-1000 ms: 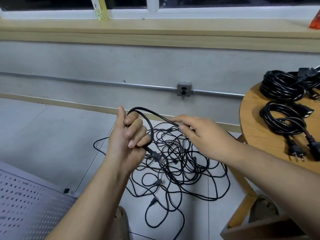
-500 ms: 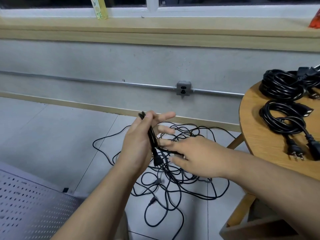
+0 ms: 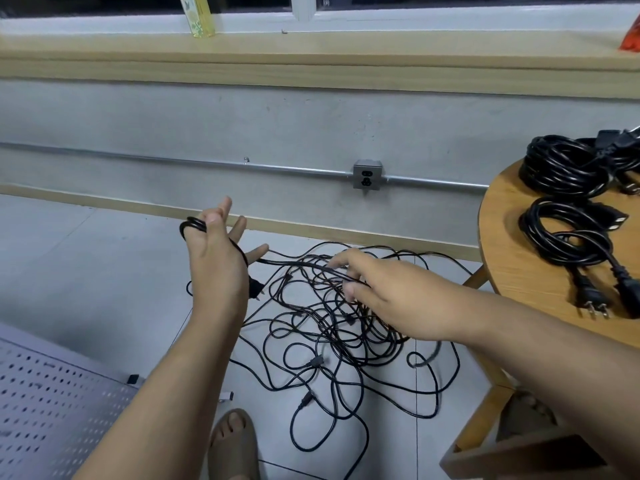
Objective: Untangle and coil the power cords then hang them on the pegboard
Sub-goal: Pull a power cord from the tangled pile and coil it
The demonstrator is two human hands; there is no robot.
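Left fingers: your fingers [image 3: 225,207] are straight and spread apart, tips pointing to the top of the frame; they pinch nothing.
Left hand: your left hand [image 3: 218,261] is raised at centre left, its back turned to the camera. The power cord [image 3: 298,264] is looped round the hand's left edge and crosses the back of the hand on a slant.
Plug: the plug [image 3: 255,289] of this cord hangs just beside the right edge of your left wrist.
Left forearm: it rises from the lower left of the frame, steep and nearly straight.
Right fingers: your fingers [image 3: 341,260] are curled over the cord, thumb beneath, pinching it between them.
Right hand: your right hand [image 3: 394,299] sits at frame centre, back up, low over the floor.
Right forearm: it enters from the lower right and reaches toward the left.
Cord span: it runs nearly level between your two hands.
Tangled cords: the tangled cords [image 3: 360,327] lie on the tiled floor, below and around your right hand.
Coiled cords: the coiled cords [image 3: 554,251] lie on the round table [image 3: 512,271] at the right edge.
Pegboard: the pegboard [image 3: 52,410] is at the lower left of the frame, apart from every cord.
Foot: a sandalled foot [image 3: 235,441] shows at bottom centre.
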